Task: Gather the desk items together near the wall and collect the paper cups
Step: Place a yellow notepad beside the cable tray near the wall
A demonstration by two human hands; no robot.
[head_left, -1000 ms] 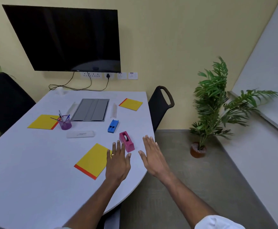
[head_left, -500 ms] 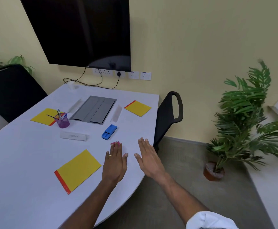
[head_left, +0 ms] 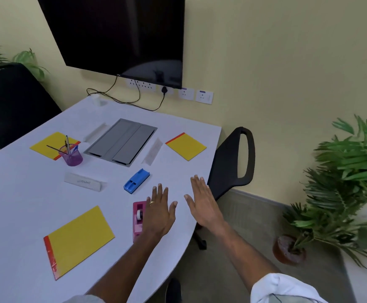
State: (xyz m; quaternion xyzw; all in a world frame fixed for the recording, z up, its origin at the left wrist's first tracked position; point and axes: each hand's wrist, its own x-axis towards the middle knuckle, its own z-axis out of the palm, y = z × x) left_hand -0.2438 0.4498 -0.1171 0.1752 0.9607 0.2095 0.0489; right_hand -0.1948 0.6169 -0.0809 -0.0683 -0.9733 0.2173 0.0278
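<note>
On the white table (head_left: 25, 211) lie three yellow pads: a near one (head_left: 78, 239), a far-left one (head_left: 49, 144) and a far-right one (head_left: 187, 146). A purple pen cup (head_left: 71, 155), a white name plate (head_left: 83, 182), a blue stapler-like item (head_left: 136, 180) and a pink tape dispenser (head_left: 138, 217) also sit there. My left hand (head_left: 159, 213) hovers flat, fingers apart, just right of the dispenser and partly over it. My right hand (head_left: 203, 202) is open over the table's right edge. No paper cup is clearly visible.
A grey cable hatch (head_left: 121, 142) is set into the table. A dark screen (head_left: 121, 33) hangs on the wall above sockets and cables. Black chairs stand at the right (head_left: 232, 162) and far left (head_left: 10, 101). A potted plant (head_left: 342, 193) stands on the floor.
The view has tilted and shifted right. The pink tape dispenser, almost hidden under my left hand half a second ago, now shows to its left. Both hands stay flat and empty.
</note>
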